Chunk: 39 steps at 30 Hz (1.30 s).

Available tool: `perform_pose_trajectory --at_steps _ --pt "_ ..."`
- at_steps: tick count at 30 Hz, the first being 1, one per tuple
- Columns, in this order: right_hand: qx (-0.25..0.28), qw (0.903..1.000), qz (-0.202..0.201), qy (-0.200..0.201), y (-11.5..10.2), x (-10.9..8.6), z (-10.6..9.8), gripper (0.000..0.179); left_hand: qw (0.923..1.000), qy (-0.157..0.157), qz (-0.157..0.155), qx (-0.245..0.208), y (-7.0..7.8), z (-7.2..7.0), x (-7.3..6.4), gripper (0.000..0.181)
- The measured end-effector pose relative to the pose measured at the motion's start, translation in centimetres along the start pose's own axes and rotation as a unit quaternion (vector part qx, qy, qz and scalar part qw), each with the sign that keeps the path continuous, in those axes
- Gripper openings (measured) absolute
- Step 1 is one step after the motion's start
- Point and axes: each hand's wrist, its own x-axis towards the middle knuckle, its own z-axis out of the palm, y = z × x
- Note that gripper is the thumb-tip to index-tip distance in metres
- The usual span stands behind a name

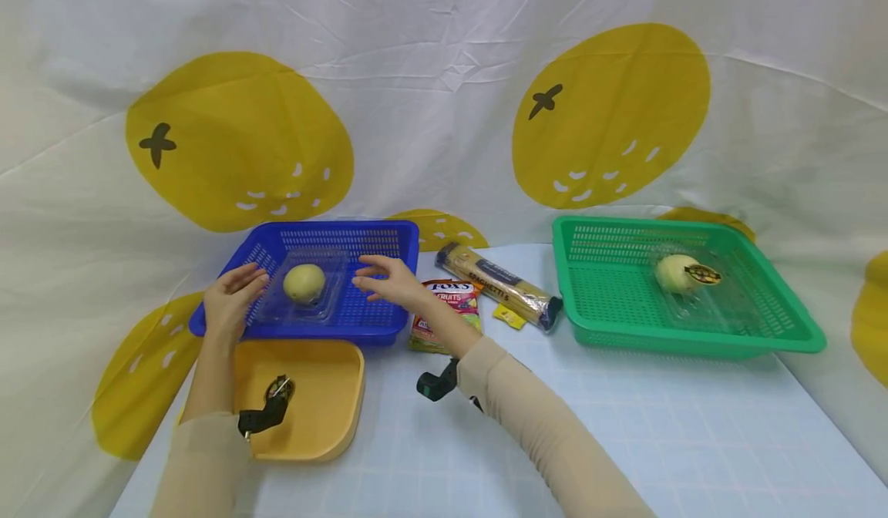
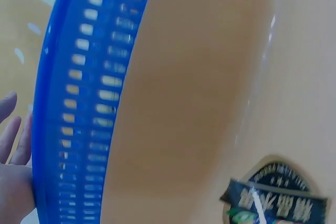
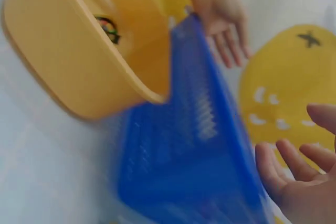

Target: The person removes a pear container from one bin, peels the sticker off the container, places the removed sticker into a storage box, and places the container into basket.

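A pale round fruit (image 1: 304,283) sits with a clear plastic container (image 1: 326,302) inside the blue basket (image 1: 405,331). My left hand (image 1: 232,298) is at the basket's left side, its fingers loosely bent and holding nothing. Over the basket's right part, my right hand (image 1: 388,280) has its fingers spread and apart from the fruit. Whether either hand touches the basket rim I cannot tell. In the right wrist view, the basket's outer wall (image 3: 178,150) lies beside the right hand (image 3: 304,182), with the left hand (image 3: 223,22) beyond it.
A yellow bin (image 1: 357,395) with a dark label (image 1: 280,389) inside stands in front of the blue basket. To the right lie a candy bag (image 1: 458,296), a spaghetti pack (image 1: 499,283) and a small yellow packet (image 1: 509,317). The green basket (image 1: 590,333) holds another pale fruit (image 1: 673,274).
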Motion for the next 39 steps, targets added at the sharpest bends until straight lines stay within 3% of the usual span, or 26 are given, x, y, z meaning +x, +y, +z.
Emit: perform_pose_trajectory --at_steps 3,7,16,20,24,27,31,39 --pt "0.020 0.9997 -0.016 0.000 -0.7 -2.1 -2.2 0.053 0.9995 -0.020 0.018 -0.015 0.1 0.8 -0.6 0.026" --pt "0.022 0.9994 -0.021 0.016 -0.9 -5.1 -4.9 0.052 0.9967 -0.071 0.035 -0.014 0.2 2.4 -1.5 0.026" --pt "-0.007 0.9988 -0.016 0.046 -0.8 -11.8 -10.6 0.053 0.9826 -0.173 0.055 0.039 0.5 7.4 -3.2 0.031" --pt "-0.031 0.9968 -0.006 0.074 -0.6 -14.5 -13.1 0.056 0.9793 -0.195 0.049 0.027 0.4 10.1 -3.9 0.032" --pt "-0.048 0.9937 -0.008 0.101 -0.1 -17.1 -15.6 0.057 0.9760 -0.208 0.031 0.054 0.3 12.7 -4.6 0.038" --pt "-0.050 0.9915 -0.016 0.119 0.5 -18.8 -17.4 0.056 0.9720 -0.219 0.033 0.080 0.1 14.6 -5.0 0.045" --pt "-0.047 0.9883 -0.021 0.143 1.3 -20.8 -19.5 0.055 0.9677 -0.237 0.040 0.076 -0.3 17.1 -5.3 0.042" --pt "0.023 0.9817 -0.043 0.184 2.1 -24.4 -23.4 0.054 0.9551 -0.282 0.040 0.080 -1.5 21.4 -5.9 0.039"
